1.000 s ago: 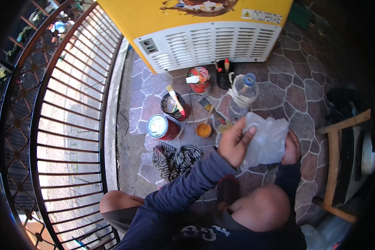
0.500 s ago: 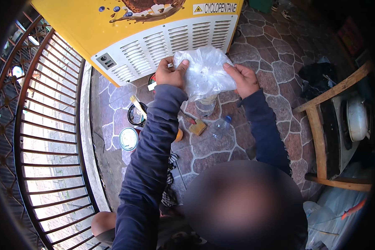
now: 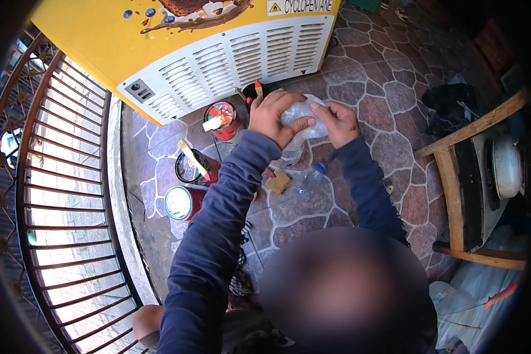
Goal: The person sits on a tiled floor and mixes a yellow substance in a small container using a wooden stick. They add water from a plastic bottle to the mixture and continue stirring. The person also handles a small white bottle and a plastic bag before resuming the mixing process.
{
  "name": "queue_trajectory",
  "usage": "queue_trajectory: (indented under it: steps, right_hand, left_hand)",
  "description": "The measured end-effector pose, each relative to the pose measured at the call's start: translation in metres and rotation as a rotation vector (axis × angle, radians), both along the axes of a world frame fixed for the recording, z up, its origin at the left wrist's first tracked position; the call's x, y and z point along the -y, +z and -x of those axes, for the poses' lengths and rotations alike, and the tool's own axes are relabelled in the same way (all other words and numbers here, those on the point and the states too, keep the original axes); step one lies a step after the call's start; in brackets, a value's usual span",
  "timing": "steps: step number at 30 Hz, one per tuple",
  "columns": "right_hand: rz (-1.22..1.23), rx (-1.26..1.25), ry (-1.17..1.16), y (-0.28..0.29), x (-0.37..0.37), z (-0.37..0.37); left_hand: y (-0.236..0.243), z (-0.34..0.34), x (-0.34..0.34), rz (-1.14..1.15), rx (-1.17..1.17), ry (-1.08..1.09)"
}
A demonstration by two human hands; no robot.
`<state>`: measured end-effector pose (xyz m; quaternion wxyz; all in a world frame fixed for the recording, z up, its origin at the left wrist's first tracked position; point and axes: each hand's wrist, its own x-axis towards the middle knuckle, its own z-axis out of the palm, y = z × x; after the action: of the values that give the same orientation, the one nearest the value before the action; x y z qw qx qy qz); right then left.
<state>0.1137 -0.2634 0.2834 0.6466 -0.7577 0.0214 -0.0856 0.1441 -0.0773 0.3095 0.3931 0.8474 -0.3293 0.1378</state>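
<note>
A clear plastic bag (image 3: 305, 111) is gathered between my two hands above the floor. My left hand (image 3: 277, 116) is curled over its left side, thumb stretched across the front. On the other side my right hand (image 3: 341, 124) pinches the plastic between thumb and fingers. Directly beneath stands a clear container (image 3: 292, 153), partly hidden by the hands and bag; whether the bag touches its top, I cannot tell. Close by lie a tan block-shaped thing (image 3: 278, 182) beside a red handle, and a clear plastic bottle with a blue cap (image 3: 310, 178).
Left of my forearm stand a red can (image 3: 223, 128), an open can with a brush (image 3: 190, 171) and a lidded can (image 3: 179, 203). A yellow freezer cabinet (image 3: 100, 56) is ahead. Metal railing (image 3: 71, 219) borders the left; a wooden frame (image 3: 448, 194) stands right.
The bag was spread wide between both hands and is now bunched smaller. My left hand has moved right and slightly down, closing in on the right hand, uncovering the red can.
</note>
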Motion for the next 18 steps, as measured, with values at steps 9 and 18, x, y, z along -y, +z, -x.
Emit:
queue_trajectory:
  steps: [9, 18]
  right_hand:
    - [-0.156, -0.086, -0.075, -0.016, 0.001, 0.011]
    - [-1.14, -0.4, 0.324, 0.011, 0.051, 0.071]
  left_hand:
    - [-0.03, -0.002, 0.013, 0.227, -0.131, 0.227]
    - [0.012, 0.014, -0.003, -0.012, 0.162, 0.364]
